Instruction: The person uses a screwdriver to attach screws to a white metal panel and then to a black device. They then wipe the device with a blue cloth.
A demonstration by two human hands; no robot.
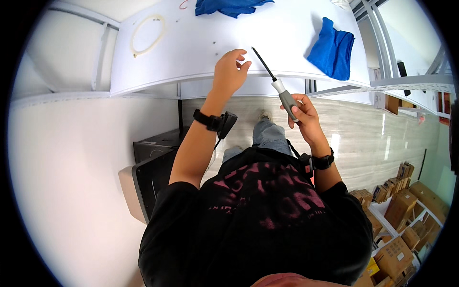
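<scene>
My right hand (306,116) is wrapped round the grey handle of a screwdriver (288,103). Its dark shaft points up and to the left, over the front edge of the white table (267,34). Just left of the screwdriver's tip, my left hand (231,71) hovers at that edge with curved fingers and thumb apart, holding nothing that I can see. Two small dark bits (214,43) lie on the tabletop beyond the left hand, too small to name.
A folded blue cloth (333,50) lies at the table's right front, and another blue cloth (229,6) at the back. On the left rests a pale yellow loop (135,40). A black box (155,148) stands below left; cardboard boxes (399,258) are stacked at lower right.
</scene>
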